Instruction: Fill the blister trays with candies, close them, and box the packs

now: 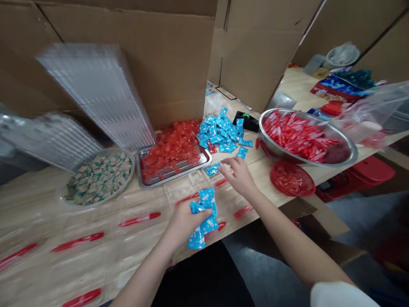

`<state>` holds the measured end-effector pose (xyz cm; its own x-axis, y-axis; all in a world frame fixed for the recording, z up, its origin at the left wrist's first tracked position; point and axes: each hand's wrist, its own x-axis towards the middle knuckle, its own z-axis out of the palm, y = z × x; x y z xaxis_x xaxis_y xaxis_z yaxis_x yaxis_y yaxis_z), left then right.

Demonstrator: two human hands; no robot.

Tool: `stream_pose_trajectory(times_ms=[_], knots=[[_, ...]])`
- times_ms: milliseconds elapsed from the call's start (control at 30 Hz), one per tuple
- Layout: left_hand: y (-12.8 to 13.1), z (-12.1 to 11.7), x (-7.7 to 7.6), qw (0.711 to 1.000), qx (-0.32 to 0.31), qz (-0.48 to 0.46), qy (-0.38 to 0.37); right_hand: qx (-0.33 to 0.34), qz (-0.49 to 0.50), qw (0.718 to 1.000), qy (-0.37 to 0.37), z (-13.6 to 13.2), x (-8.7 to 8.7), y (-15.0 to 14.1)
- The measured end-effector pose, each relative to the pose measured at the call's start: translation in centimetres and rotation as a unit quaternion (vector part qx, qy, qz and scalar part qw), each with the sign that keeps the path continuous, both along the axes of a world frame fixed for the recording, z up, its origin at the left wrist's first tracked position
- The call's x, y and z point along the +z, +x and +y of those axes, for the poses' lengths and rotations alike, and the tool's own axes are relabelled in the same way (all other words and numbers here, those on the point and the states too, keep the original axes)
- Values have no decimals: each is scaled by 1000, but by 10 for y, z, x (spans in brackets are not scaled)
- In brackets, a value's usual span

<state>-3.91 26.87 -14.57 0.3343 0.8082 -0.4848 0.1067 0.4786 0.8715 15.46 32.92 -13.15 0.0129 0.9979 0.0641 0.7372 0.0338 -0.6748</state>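
Note:
My left hand (188,219) is closed around several small blue packets (207,202) with white marks, fanned out above the table's front edge. Just beyond it, my right hand (238,174) has thumb and forefinger at the right end of another blue packet (212,169), seemingly pinching it. A loose pile of the same blue packets (220,131) lies behind my right hand. Clear plastic trays (183,187) are spread beneath and left of my hands, with red pens (139,219) lying in them.
A metal tray (175,172) holds red translucent pieces (175,143). To its left is a round dish (128,172) of small wrapped squares. Stacked clear trays (96,89) lean on cardboard (169,55). At right stand a steel bowl (349,157) of red pens and a red basket (308,187).

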Motion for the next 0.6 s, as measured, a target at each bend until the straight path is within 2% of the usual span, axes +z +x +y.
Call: stream_pose_trajectory(times_ms=[67, 100, 133, 200, 267, 333, 433, 500, 567, 600], knots=[[6, -3, 1, 996, -70, 41, 25, 135, 74, 983, -101, -34, 20, 6], [9, -4, 2, 994, -97, 46, 23, 164, 109, 969, -152, -48, 27, 11], [13, -7, 3, 993, -116, 34, 10, 150, 139, 962, -183, -60, 31, 19], [18, -11, 6, 992, -114, -22, -50, 14, 184, 969, -166, -72, 30, 36], [17, -15, 9, 988, -66, -76, -121, -135, 204, 964, -104, -73, 16, 51], [9, -17, 12, 979, -2, -108, -170, -192, 165, 965, -76, -67, -3, 58], [-9, -19, 15, 970, 89, -128, -188, -151, 2, 987, -46, -61, -20, 46], [-20, -23, 16, 967, 144, -117, -176, -122, -91, 988, 22, -66, -18, 27], [-27, -27, 15, 969, 177, -97, -145, -93, -84, 991, 50, -75, -6, 5], [-28, -29, 15, 971, 185, -88, -125, -61, -36, 997, 24, -80, 0, -7]])
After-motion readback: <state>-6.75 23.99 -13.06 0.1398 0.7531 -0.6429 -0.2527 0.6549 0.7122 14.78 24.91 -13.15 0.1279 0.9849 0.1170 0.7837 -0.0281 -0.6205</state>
